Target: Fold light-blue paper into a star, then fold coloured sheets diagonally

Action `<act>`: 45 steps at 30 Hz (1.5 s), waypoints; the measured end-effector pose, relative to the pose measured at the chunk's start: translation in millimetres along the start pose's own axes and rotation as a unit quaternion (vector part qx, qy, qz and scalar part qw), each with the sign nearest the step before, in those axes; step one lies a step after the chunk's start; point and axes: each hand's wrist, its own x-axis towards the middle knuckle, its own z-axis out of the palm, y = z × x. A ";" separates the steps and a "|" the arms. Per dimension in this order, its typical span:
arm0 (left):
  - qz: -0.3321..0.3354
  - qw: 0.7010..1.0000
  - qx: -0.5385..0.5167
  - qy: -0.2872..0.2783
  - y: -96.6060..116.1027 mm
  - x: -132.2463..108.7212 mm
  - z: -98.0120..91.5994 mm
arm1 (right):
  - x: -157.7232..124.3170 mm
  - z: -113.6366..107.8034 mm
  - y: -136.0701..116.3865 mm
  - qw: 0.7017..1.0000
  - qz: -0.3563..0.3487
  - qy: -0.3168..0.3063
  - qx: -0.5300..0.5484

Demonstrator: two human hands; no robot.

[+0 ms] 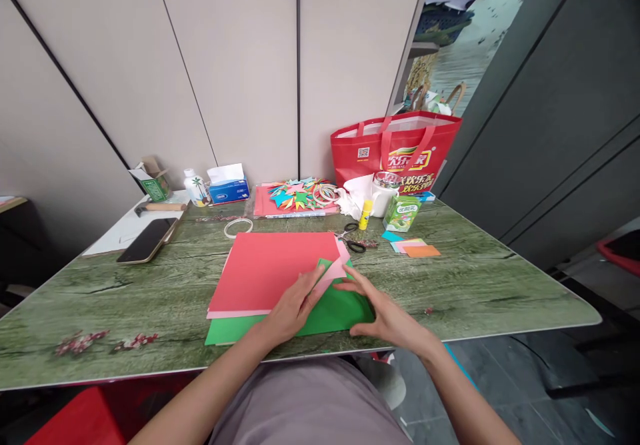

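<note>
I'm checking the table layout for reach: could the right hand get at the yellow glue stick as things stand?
Likely yes: the yellow glue stick stands upright beyond the right hand, with nothing tall between; only the scissors lie low near the path.

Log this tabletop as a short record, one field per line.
Left hand: resting on the red paper, beside the pink paper's lifted edge; the left hand grip is unclear
Right hand: right hand with fingers spread near that edge; contact unclear
Stack: red and pink sheets over green paper
Beyond stack: white ring, scissors, yellow glue stick
Right: colored paper slips, green drink carton
Back: paper stars, red tote bag
Left: smartphone, hammer, blue tissue box
</note>
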 end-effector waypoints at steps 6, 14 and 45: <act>0.031 0.996 0.051 -0.063 2.8 -0.6 -2.7 | 3.7 3.7 -4.5 0.994 0.035 -0.028 -0.100; -0.001 0.990 0.038 -0.138 19.4 -0.7 -11.6 | 4.7 2.5 -12.7 0.985 0.014 -0.036 -0.168; 0.006 0.990 -0.028 -0.140 17.6 5.6 -17.2 | 8.3 -8.2 -3.7 0.990 -0.023 0.033 -0.135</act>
